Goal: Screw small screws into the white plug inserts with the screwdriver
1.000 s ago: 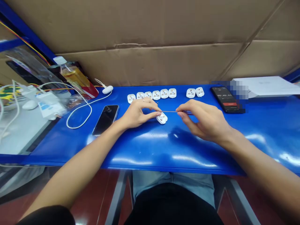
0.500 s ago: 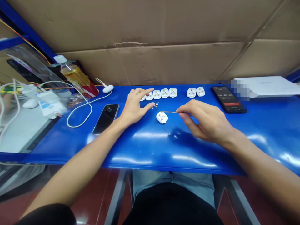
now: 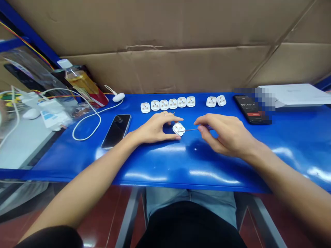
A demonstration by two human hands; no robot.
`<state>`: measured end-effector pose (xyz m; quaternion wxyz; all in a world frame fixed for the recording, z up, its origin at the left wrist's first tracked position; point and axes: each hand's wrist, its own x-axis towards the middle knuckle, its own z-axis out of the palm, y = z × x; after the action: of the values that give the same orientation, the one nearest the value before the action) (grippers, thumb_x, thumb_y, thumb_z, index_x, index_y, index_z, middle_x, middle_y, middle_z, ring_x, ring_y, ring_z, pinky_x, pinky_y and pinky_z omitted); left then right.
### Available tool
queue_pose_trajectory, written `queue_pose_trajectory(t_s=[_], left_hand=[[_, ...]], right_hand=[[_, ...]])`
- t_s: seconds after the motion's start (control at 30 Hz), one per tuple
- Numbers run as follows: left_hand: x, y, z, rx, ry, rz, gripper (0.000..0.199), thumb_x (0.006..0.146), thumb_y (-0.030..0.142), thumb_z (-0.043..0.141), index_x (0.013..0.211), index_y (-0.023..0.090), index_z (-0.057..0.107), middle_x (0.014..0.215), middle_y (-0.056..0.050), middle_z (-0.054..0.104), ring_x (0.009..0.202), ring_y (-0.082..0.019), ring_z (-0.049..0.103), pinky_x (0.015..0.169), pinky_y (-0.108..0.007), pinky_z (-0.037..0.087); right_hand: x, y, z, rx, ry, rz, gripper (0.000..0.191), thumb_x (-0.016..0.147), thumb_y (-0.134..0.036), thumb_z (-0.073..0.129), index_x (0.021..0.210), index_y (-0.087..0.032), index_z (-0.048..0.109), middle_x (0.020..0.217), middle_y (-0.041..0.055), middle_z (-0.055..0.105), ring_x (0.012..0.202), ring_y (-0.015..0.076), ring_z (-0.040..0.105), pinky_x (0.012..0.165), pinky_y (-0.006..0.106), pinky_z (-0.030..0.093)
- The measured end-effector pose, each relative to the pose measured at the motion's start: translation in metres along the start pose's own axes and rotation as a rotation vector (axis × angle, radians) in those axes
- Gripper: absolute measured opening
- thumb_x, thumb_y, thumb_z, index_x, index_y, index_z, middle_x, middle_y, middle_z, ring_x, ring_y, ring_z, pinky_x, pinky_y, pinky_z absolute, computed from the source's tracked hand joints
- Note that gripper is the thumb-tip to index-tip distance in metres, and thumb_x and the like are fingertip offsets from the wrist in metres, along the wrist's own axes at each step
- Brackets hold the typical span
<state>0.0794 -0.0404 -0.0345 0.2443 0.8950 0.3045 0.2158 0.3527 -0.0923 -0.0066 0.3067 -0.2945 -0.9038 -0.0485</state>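
A white plug housing (image 3: 178, 128) with brass-coloured metal parts inside lies on the blue tabletop between my hands. My left hand (image 3: 157, 128) curves around it from the left, thumb at its near edge and index finger at its far edge. Pinched in my right hand (image 3: 223, 132) is a thin metal tool, seemingly tweezers (image 3: 190, 130), whose tip reaches into the housing. My right fingers cover most of its grip end. A few small metal screws (image 3: 173, 113) show just behind my left fingers; the others there are hidden.
Behind my hands, several similar white housings (image 3: 172, 103) stand in a row, with two more (image 3: 211, 101) further right. A dark phone (image 3: 117, 131) lies left; a phone showing a timer (image 3: 250, 109) lies right, beside a white box (image 3: 292, 94). A bottle (image 3: 84, 82) and white cable (image 3: 88, 119) are left.
My left hand has come down from the row of housings to the single housing. The tweezers' tip has moved from the housing's far edge onto its inside.
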Motion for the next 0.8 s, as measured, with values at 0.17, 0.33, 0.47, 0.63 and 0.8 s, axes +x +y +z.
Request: queue_pose_trajectory(t_s=[0.17,0.33,0.47,0.63,0.8], left_hand=[[0.0003,-0.0025,0.0004,0.006,0.004,0.006,0.054,0.09,0.051,0.081,0.134,0.02,0.073,0.101,-0.007,0.072,0.091,-0.021,0.064,0.084,-0.031,0.048],[0.0005,-0.0035,0.0008,0.011,0.001,-0.022,0.05,0.091,0.049,0.081,0.131,0.021,0.075,0.103,-0.006,0.074,0.092,-0.021,0.066,0.084,-0.031,0.048],[0.0004,-0.0036,0.0009,0.019,0.008,-0.022,0.049,0.091,0.049,0.081,0.131,0.02,0.075,0.103,-0.006,0.074,0.091,-0.02,0.066,0.083,-0.03,0.047],[0.0007,-0.0029,0.0004,0.005,0.002,-0.023,0.047,0.092,0.046,0.081,0.13,0.019,0.075,0.104,-0.006,0.075,0.091,-0.02,0.067,0.082,-0.029,0.048],[0.0012,-0.0048,0.0022,-0.009,0.009,-0.031,0.049,0.09,0.048,0.082,0.128,0.018,0.075,0.109,-0.008,0.078,0.092,-0.022,0.07,0.08,-0.03,0.05]], right_hand=[[-0.0003,-0.0009,0.0035,0.005,-0.033,0.016,0.015,0.103,-0.018,0.052,0.114,-0.018,0.063,0.102,0.0085,0.08,0.087,0.0227,0.077,0.073,0.033,0.056],[-0.001,-0.0018,0.0059,0.003,-0.037,0.04,0.02,0.103,-0.019,0.051,0.12,-0.019,0.061,0.104,0.0087,0.08,0.084,0.023,0.077,0.073,0.034,0.057],[-0.0013,-0.0012,0.005,0.014,-0.015,0.031,0.02,0.103,-0.018,0.052,0.12,-0.017,0.061,0.102,0.0101,0.08,0.085,0.0236,0.077,0.074,0.035,0.058],[-0.0012,-0.0001,0.0054,0.005,-0.067,0.063,0.024,0.104,-0.02,0.051,0.126,-0.017,0.06,0.11,0.012,0.08,0.088,0.0248,0.077,0.077,0.037,0.059],[-0.0013,-0.0009,0.0049,-0.007,-0.097,0.031,0.026,0.104,-0.02,0.051,0.128,-0.015,0.06,0.111,0.013,0.079,0.091,0.0256,0.076,0.077,0.037,0.058]])
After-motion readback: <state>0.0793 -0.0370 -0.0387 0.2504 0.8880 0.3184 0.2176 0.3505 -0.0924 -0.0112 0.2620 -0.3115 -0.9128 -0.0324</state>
